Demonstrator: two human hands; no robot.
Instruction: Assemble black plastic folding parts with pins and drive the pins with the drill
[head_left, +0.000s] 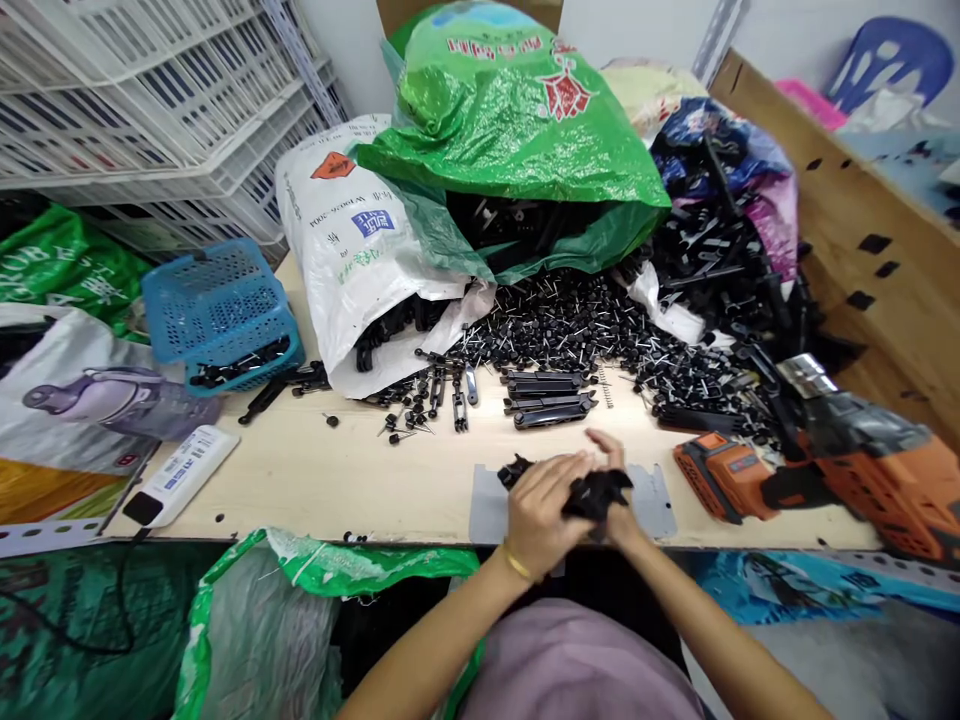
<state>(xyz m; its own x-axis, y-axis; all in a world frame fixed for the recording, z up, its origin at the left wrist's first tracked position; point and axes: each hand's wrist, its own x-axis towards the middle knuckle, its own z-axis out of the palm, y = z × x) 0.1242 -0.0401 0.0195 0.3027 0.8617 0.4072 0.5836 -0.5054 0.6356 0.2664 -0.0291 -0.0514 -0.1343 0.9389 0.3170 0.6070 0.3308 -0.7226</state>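
Note:
Near the front edge of the bench, my left hand point(546, 505) is closed around a black plastic part point(596, 495), its exact kind unclear. My right hand point(616, 500) meets it from the other side, partly hidden behind the part, with one finger raised. Another bit of black plastic point(514, 470) sticks out left of my left hand. Beneath both hands lies a flat grey plate point(491, 505). Just beyond them is a row of long black parts point(551, 400), with a thin spring point(606, 385) beside it.
A heap of black-headed pins point(555, 320) spreads behind, below a green sack point(525, 130) and a white sack point(337, 260). An orange cordless drill point(862, 460) lies right. At left are a blue basket point(225, 310), a purple bottle point(120, 400) and a white device point(184, 475).

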